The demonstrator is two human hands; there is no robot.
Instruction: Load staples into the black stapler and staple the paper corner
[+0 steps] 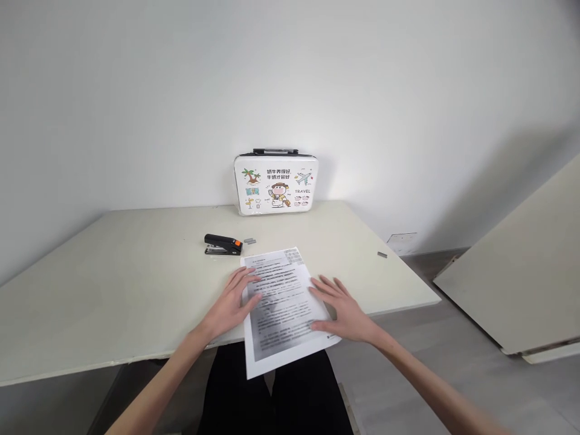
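A printed sheet of paper (281,302), perhaps several stacked, lies on the table with its near end sticking out over the front edge. My left hand (235,299) rests on the paper's left side, fingers spread. On its right edge lies my right hand (342,308), also with fingers apart. Neither hand grips anything. Beyond the paper, to the left, stands a black stapler (223,244) with an orange button. Small strips of staples (249,241) lie just right of the stapler.
A white case (276,186) with cartoon prints and a black handle stands against the wall at the back. Another staple strip (382,255) lies near the right edge of the pale table (136,284). A white panel (521,266) is at the far right.
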